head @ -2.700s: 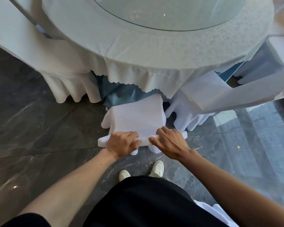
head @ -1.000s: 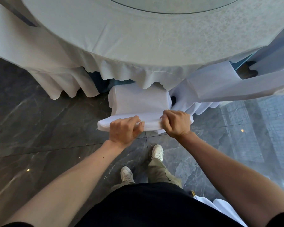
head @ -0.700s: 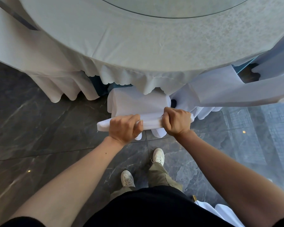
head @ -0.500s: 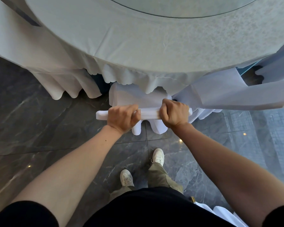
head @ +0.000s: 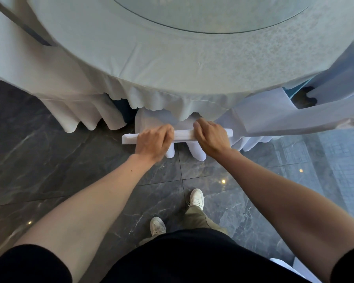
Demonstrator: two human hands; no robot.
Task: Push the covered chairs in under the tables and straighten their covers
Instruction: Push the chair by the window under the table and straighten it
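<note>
A chair in a white cover [head: 183, 135] stands in front of me, its seat almost wholly hidden under the hanging edge of the round table's pale cloth [head: 172, 64]. Only the top of its backrest and the cover's bottom folds show. My left hand [head: 153, 142] grips the top of the backrest left of middle. My right hand [head: 211, 137] grips it right of middle, fingers curled over the far side.
Another white-covered chair [head: 290, 117] stands close on the right, its backrest angled toward mine. A third covered chair [head: 55, 88] is at the left. A glass turntable [head: 208, 13] lies on the table. My feet stand on dark marble floor [head: 49, 164].
Both hands have pushed the chair forward, away from me. Its seat has slid under the tablecloth, and the backrest now sits close to the table's edge.
</note>
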